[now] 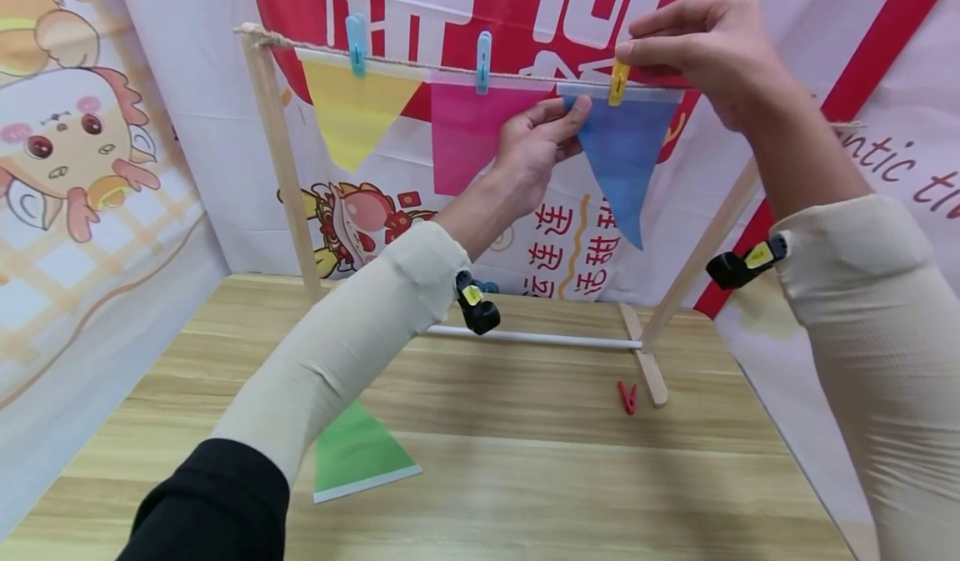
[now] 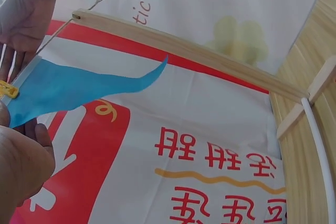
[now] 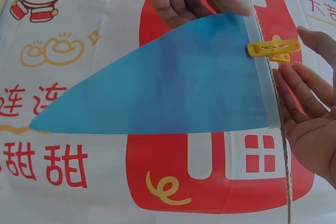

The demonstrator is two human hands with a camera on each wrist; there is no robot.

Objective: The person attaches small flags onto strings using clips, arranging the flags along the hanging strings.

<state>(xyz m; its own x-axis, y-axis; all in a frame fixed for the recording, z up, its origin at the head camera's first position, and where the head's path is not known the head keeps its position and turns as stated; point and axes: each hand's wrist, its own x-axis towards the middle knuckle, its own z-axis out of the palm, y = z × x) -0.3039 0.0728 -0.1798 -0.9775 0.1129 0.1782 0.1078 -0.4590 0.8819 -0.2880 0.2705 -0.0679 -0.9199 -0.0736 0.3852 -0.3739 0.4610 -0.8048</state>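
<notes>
A blue pennant (image 1: 630, 140) with a white top band hangs on the twine (image 1: 450, 67). One yellow clothespin (image 3: 273, 49) clips that band to the twine. My left hand (image 1: 532, 148) pinches the pennant's upper left corner between thumb and fingers. Around the clothespin's outer end is my right hand (image 3: 315, 98), its thumb and fingers spread apart with the clothespin's handles between them. To the left, a pink flag (image 1: 468, 136) and a yellow pennant (image 1: 356, 107) hang from a light-blue clothespin (image 1: 483, 61) and a teal clothespin (image 1: 356, 44).
Wooden posts (image 1: 273, 144) carry the twine, and a white rod (image 1: 540, 338) runs low between them. On the wooden table (image 1: 525, 494) lie a green pennant (image 1: 363, 448) and a red clothespin (image 1: 627, 398). A printed cloth (image 2: 226, 108) hangs behind the frame.
</notes>
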